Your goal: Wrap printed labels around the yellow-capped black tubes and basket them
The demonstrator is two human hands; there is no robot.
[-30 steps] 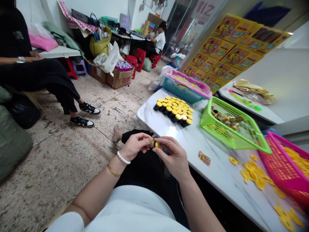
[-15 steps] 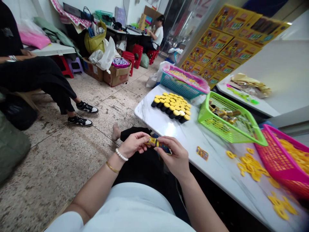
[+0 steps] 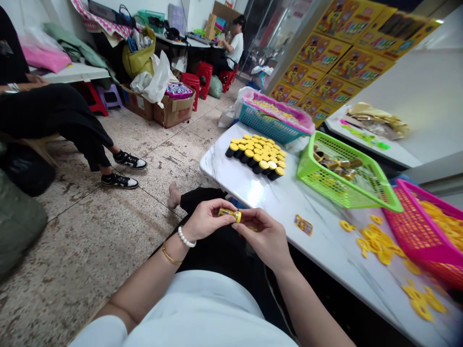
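My left hand (image 3: 208, 220) and my right hand (image 3: 264, 236) meet above my lap, pinching a small yellow-wrapped tube (image 3: 229, 215) between their fingertips. A pearl bracelet and a gold bangle sit on my left wrist. To my right, the white marble-patterned table (image 3: 311, 212) holds several black-and-yellow cylinders (image 3: 255, 157) standing in a block. A green plastic basket (image 3: 340, 173) with gold-coloured pieces and a pink basket (image 3: 423, 231) of yellow pieces rest there too. Loose yellow rings (image 3: 376, 246) and a small printed card (image 3: 303, 225) lie near my right hand.
A teal basket (image 3: 269, 120) stands at the table's far end, before stacked yellow printed boxes (image 3: 333, 58). A seated person's legs (image 3: 61, 115) are at left. Cardboard boxes (image 3: 173, 110), red stools (image 3: 204, 79) and a person at a far table (image 3: 233, 53) are behind.
The tube has turned in my fingers and shows less of its length. My hands have shifted slightly closer together around it, and the view has tilted a little.
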